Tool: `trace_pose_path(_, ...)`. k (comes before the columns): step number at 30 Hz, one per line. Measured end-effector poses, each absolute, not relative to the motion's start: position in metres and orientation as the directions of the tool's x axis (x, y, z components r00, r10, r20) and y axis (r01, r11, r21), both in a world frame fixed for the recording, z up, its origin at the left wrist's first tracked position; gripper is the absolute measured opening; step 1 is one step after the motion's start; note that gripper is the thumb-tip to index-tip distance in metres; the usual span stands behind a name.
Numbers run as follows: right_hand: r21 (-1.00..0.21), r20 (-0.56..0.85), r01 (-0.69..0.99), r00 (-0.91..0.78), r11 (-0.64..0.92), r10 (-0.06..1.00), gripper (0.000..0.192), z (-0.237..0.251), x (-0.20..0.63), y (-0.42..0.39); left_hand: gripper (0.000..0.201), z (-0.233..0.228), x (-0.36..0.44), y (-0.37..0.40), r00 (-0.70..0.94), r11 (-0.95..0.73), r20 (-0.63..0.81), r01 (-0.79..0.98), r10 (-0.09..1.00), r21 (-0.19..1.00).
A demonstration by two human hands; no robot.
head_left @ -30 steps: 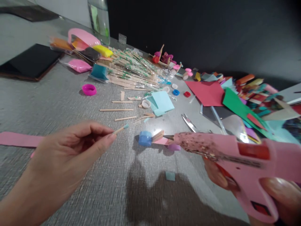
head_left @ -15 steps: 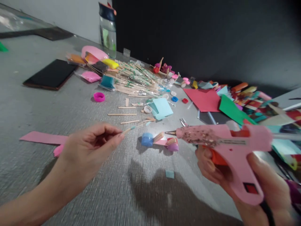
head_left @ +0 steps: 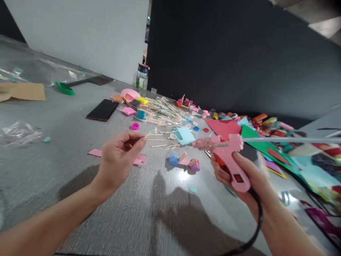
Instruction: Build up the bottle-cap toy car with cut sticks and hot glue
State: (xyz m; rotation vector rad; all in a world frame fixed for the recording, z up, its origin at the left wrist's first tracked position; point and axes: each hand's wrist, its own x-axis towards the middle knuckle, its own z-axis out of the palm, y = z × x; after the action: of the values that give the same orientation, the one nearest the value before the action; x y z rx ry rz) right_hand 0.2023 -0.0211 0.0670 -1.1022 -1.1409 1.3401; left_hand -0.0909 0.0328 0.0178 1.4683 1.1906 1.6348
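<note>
Tabletop [head_left: 80,199], grey and textured, fills the lower half of the head view; its near and left parts lie bare, so the widest free room is at lower left and lower centre, where only shadows of the arms fall. The far edge meets a white wall at upper left and a dark panel across the upper right.

No readable writing or brand shows on anything.

At centre left the left hand [head_left: 118,160] is raised above the tabletop, thumb and forefinger pressed together on a thin wooden stick [head_left: 148,134] whose tip points up and to the right. At centre right the right hand [head_left: 241,177] is wrapped around the grip of a pink glue gun [head_left: 226,151], nozzle aimed left toward the stick but clearly apart from it; a black cord [head_left: 257,220] drops from the grip toward the bottom edge, and a clear glue stick [head_left: 293,140] runs out of its back to the right edge.

Below and between the two hands, on the tabletop, sits a small craft piece with a blue cap [head_left: 173,160] and a purple cap [head_left: 195,166]. A pink paper strip [head_left: 95,153] lies behind the left hand. Farther back lie a black phone [head_left: 102,109], a magenta ring [head_left: 135,126], bagged wooden sticks [head_left: 162,110], a water bottle [head_left: 142,78], and coloured paper sheets [head_left: 266,138] crowding the right side.
</note>
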Motion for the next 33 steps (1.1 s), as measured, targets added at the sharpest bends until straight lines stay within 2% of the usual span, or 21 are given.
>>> trace_pose_path(3,-0.991,-0.072,-0.111,-0.028,-0.074,0.997,0.032,0.0634,0.2055,-0.0307,0.005,0.0128,-0.0887,0.0344,-0.172,-0.384,0.403,0.135,0.899,0.914)
trace_pose_path(9,-0.994,-0.069,-0.080,-0.078,-0.075,0.995,0.031,0.0602,0.2062,-0.0329,0.008,0.0100,-0.0851,0.0347,-0.153,-0.387,0.409,0.152,0.900,0.909)
trace_pose_path(14,-0.997,-0.081,-0.014,-0.032,-0.081,0.996,0.031,0.0581,0.2076,-0.0308,0.012,0.0072,-0.0853,0.0355,-0.140,-0.361,0.384,0.163,0.913,0.918)
trace_pose_path(21,-0.996,-0.085,-0.029,-0.016,-0.086,0.996,0.030,0.0572,0.2093,-0.0322,0.007,0.0063,-0.0857,0.0368,-0.141,-0.372,0.400,0.192,0.906,0.908)
trace_pose_path(33,-0.996,-0.082,0.017,-0.021,-0.082,0.996,0.030,0.0582,0.2118,-0.0328,0.011,0.0060,-0.0853,0.0364,-0.137,-0.349,0.376,0.188,0.916,0.918)
